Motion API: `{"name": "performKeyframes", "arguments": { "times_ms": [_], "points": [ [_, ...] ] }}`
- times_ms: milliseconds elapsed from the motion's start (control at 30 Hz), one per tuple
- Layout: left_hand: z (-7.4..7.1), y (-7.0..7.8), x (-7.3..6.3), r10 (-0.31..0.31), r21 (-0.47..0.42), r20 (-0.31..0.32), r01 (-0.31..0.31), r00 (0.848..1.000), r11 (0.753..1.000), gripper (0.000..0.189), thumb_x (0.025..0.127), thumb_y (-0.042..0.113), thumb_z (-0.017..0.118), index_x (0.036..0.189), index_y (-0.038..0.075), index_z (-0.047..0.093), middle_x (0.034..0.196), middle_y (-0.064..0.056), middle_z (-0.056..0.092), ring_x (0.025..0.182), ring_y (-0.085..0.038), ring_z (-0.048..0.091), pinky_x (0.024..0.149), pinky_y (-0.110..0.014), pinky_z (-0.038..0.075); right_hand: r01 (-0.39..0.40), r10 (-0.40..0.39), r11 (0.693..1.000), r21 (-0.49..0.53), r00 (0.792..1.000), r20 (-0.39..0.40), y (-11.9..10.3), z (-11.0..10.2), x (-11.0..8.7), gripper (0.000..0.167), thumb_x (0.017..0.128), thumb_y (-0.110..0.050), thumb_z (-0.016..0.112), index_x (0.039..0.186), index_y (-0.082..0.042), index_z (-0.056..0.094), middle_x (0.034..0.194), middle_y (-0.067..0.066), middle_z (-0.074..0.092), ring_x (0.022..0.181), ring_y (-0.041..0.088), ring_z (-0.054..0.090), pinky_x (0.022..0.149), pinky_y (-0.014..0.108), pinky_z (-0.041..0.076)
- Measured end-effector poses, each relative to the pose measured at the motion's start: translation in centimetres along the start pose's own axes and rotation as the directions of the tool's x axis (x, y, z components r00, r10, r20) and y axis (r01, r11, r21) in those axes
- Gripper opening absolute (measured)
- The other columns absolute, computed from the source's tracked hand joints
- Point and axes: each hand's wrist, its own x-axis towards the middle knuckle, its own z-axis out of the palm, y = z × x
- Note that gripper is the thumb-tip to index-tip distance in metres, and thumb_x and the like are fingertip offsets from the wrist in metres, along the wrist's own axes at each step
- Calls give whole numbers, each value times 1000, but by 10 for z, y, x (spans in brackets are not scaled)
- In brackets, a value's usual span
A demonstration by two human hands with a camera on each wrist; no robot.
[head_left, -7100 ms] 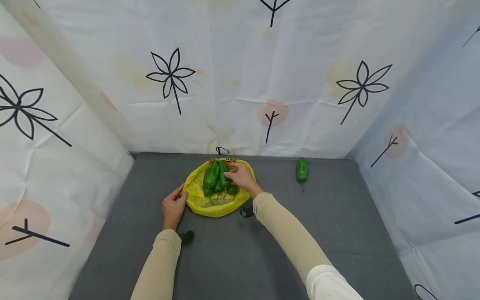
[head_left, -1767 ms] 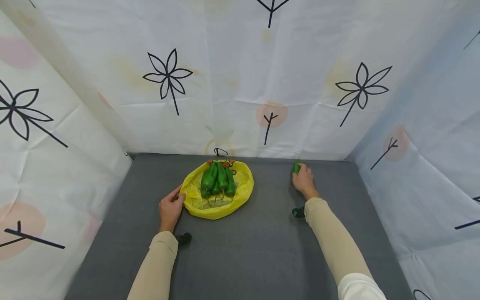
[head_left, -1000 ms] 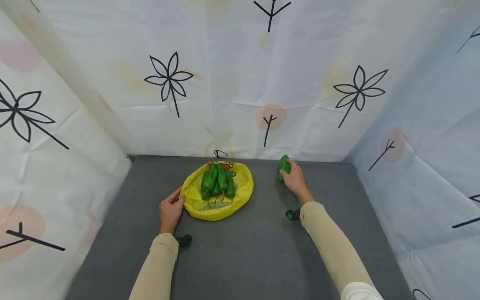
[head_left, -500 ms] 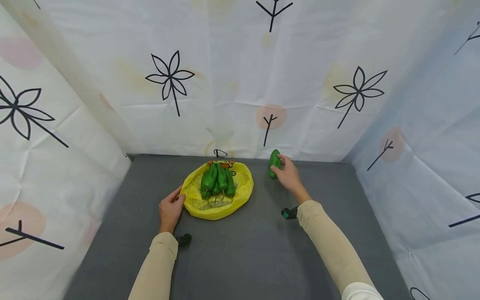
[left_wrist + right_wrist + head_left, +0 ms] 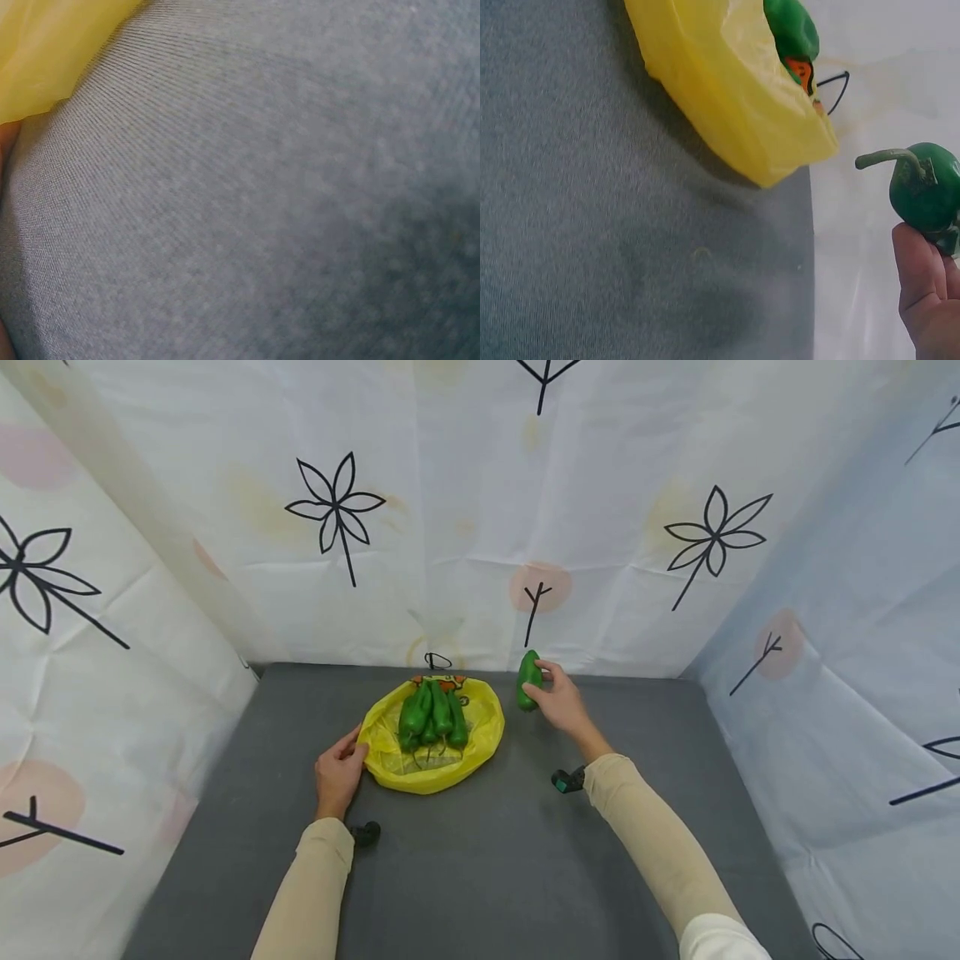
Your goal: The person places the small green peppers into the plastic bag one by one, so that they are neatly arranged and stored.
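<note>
A yellow plastic bag [image 5: 480, 756] with a rolled-down rim holds several green peppers [image 5: 441, 714], piled together inside it. The left hand [image 5: 337, 777] pinches the bag's left rim between thumb and fingers; in the left wrist view just a corner of the yellow bag [image 5: 56, 52] and slivers of the hand show. Right of the bag, the right hand [image 5: 561, 697] grips one green pepper [image 5: 528, 681] between thumb and fingers, raised above the table. In the right wrist view this pepper [image 5: 922, 191] has its curved stem pointing left, towards the bag [image 5: 735, 97].
Dark grey cloth covers the table [image 5: 465, 868]. White printed curtains [image 5: 465, 543] stand along its back and both sides. A small black device [image 5: 366, 835] sits at the left wrist, and another black device [image 5: 567, 779] at the right wrist.
The right hand left the bag, took the single pepper from the table's back right, then lifted it and carried it left towards the bag. The left hand has stayed at the bag's rim.
</note>
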Motion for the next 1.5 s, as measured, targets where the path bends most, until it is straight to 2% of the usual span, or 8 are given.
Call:
{"name": "performKeyframes", "arguments": {
  "times_ms": [233, 400, 633, 733, 967, 1167, 1333, 1500],
  "points": [
    [-1, 2, 2, 2, -17, 5, -2, 1000, 1000, 39, 96, 34, 69, 135, 32, 68, 110, -13, 78, 69, 4, 65, 66, -12, 53, 34, -34, 999, -2, 998, 50, -12, 9, -1, 64, 101, -35, 64, 157, -22, 37, 148, 17, 51, 104, 30, 71, 81, 39, 61],
    [-2, 1, 1, 4, -1, -5, -4, 1000, 1000, 40, 96, 36, 69, 136, 31, 67, 106, -11, 79, 66, 4, 64, 64, -13, 52, 53, -53, 999, 4, 995, 84, -23, 16, -3, 62, 100, -35, 65, 156, -22, 40, 148, 17, 52, 102, 29, 72, 81, 41, 62],
    [0, 3, -1, -19, 12, 7, 19, 1000, 1000, 41, 96, 39, 68, 137, 33, 66, 112, -11, 78, 69, 7, 65, 66, -11, 52, 78, -87, 995, 65, 984, 153, -32, 23, -3, 61, 98, -32, 69, 153, -21, 44, 143, 17, 54, 101, 29, 72, 76, 35, 63],
    [-1, 3, -2, -24, 6, 3, 24, 1000, 1000, 41, 96, 39, 68, 137, 33, 66, 113, -11, 78, 71, 8, 65, 66, -11, 53, 91, -105, 993, 81, 977, 186, -37, 28, -3, 62, 98, -32, 70, 153, -19, 44, 139, 16, 56, 101, 29, 72, 78, 38, 63],
    [-1, 4, -1, -30, -17, 11, 30, 999, 999, 40, 95, 40, 70, 135, 35, 67, 118, -9, 77, 75, 9, 65, 67, -10, 54, 92, -112, 991, 95, 965, 238, -50, 37, -4, 60, 96, -31, 72, 149, -19, 48, 134, 16, 57, 98, 27, 72, 87, 56, 59],
    [-1, 4, 1, -36, -20, 11, 37, 999, 999, 40, 96, 40, 69, 136, 35, 66, 120, -8, 77, 76, 10, 65, 68, -10, 54, 99, -116, 992, 74, 952, 282, -61, 46, -1, 58, 95, -31, 74, 147, -20, 51, 135, 18, 57, 88, 30, 72, 85, 56, 60],
    [0, 3, 1, -34, -18, 4, 34, 999, 999, 39, 96, 38, 68, 135, 35, 67, 118, -8, 77, 76, 9, 65, 68, -10, 53, 106, -120, 992, 66, 952, 282, -67, 56, 1, 57, 94, -31, 75, 145, -21, 53, 135, 17, 58, 94, 36, 71, 87, 55, 59],
    [0, 0, 1, -42, -7, 5, 42, 999, 999, 38, 97, 38, 68, 135, 37, 67, 118, -7, 77, 77, 7, 65, 68, -10, 53, 119, -118, 993, 10, 958, 260, -71, 64, 1, 57, 93, -35, 76, 144, -23, 55, 135, 13, 60, 105, 27, 69, 85, 43, 59]
  ]
}}
